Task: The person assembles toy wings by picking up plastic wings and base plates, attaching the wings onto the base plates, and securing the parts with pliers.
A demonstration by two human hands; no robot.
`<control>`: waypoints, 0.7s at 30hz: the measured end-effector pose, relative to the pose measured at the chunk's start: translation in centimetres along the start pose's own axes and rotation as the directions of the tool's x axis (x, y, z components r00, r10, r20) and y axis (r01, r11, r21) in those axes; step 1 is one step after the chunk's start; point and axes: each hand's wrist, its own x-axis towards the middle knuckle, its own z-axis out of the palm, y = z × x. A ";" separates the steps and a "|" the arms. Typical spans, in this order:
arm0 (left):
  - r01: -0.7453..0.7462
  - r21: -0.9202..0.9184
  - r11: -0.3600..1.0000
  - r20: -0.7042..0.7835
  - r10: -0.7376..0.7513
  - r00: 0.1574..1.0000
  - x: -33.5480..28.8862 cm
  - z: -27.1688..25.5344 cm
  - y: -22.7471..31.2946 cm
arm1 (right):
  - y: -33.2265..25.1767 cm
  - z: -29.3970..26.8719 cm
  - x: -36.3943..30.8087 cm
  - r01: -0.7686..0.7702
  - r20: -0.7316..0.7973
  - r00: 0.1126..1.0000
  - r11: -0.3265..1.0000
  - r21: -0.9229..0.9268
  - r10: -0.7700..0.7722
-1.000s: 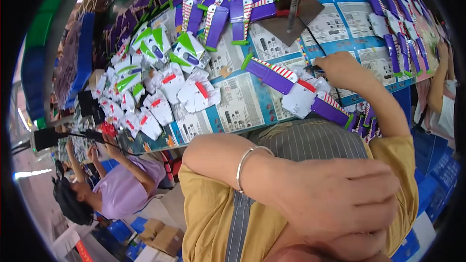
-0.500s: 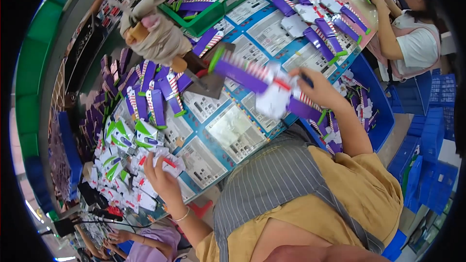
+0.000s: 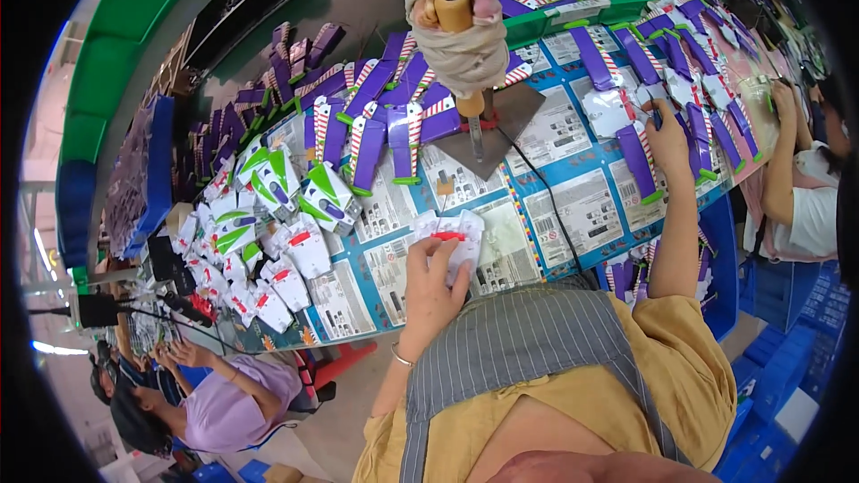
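My left hand (image 3: 436, 291) grips a white plastic shell (image 3: 467, 257) with a red piece on it, at the table's near edge. Out to the right, my right hand (image 3: 669, 145) has its fingers closed on a small dark slim object (image 3: 656, 116), whose kind I cannot make out. That hand is beside a white body with purple wings (image 3: 608, 112), lying among similar winged assemblies (image 3: 689, 80). A wooden-handled iron (image 3: 456, 13) wrapped in cream cloth stands between my hands, its metal tip over a brown plate (image 3: 501, 130).
White shells (image 3: 288, 284) and green-and-white ones (image 3: 329, 199) are piled at left, with purple striped wings (image 3: 367, 148) behind. A green crate (image 3: 617, 7) stands at the back. A black cable (image 3: 546, 192) crosses the table. Co-workers sit right (image 3: 801, 183) and lower left (image 3: 237, 402).
My right hand has carried the winged assembly to the right, where it lies with the others. My left hand has brought a white shell from the left pile to the middle. The view has shifted.
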 end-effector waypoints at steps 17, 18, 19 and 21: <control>-0.402 0.082 0.912 0.029 0.401 0.916 2.9 1.7 -3.1 | -14.7 7.5 2.7 0.540 0.184 0.817 0.837 0.086 -0.546; -0.406 0.079 0.911 0.046 0.403 0.914 2.7 1.7 -3.4 | -14.6 8.4 3.4 0.554 0.242 0.799 0.830 0.061 -0.551; -0.399 0.081 0.913 0.051 0.396 0.917 2.5 1.6 -3.4 | -13.9 8.9 4.0 0.565 0.297 0.782 0.824 0.034 -0.548; -0.375 0.088 0.923 0.071 0.369 0.927 1.7 1.5 -3.5 | -13.1 8.8 4.4 0.670 0.162 0.728 0.741 0.038 -0.666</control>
